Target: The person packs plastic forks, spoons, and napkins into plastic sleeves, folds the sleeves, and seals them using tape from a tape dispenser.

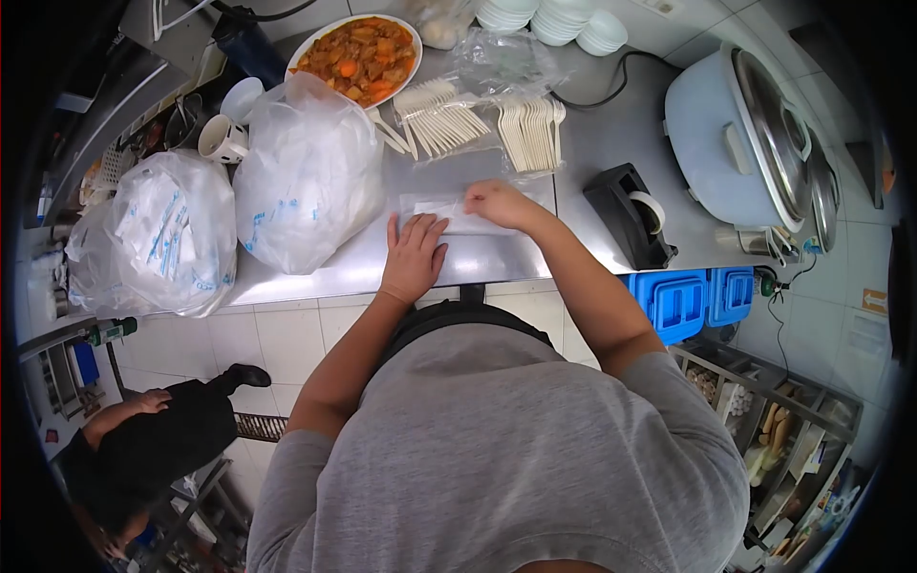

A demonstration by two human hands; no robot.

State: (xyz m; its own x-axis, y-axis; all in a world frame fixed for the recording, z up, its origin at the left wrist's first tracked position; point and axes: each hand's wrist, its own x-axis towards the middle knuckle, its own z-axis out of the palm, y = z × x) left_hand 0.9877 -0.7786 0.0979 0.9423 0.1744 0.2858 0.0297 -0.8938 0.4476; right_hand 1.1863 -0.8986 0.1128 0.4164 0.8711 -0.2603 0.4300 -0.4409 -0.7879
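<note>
On the steel counter lies a clear plastic bag with something white inside. My left hand rests on the bag's near left part, palm down with its fingers spread. Above the bag's middle, my right hand has its fingers pinched together; what they hold, if anything, is too small to make out. Just beyond my hands are wooden forks and wooden spoons in clear wrapping.
Two full white plastic bags stand at left. Behind are a plate of stew and stacked bowls. A black tape dispenser and large cooker are at right. Another person is lower left.
</note>
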